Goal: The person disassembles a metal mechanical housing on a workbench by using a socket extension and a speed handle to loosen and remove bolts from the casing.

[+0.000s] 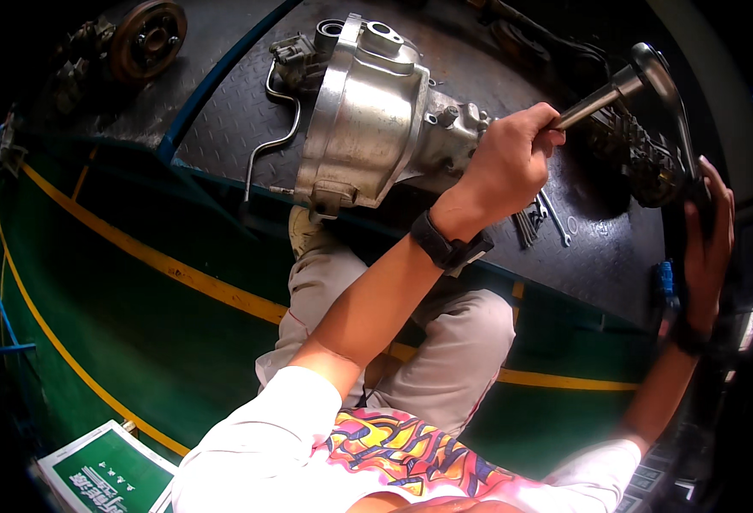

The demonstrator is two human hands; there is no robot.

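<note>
A silver gearbox housing with a wide bell-shaped end lies on a dark metal workbench. At the bench's right side, a large ratchet wrench is raised with a thick socket extension on it. My left hand is closed around the lower end of that extension, just right of the housing's narrow end. What the extension's tip meets is hidden by my fist. My right hand grips the end of the ratchet handle, its fingers long and fairly straight along it.
Several wrenches and a small ring lie on the bench below my left hand. A bent metal pipe sits left of the housing. Dark mechanical parts stand behind, and a rusty brake disc is far left.
</note>
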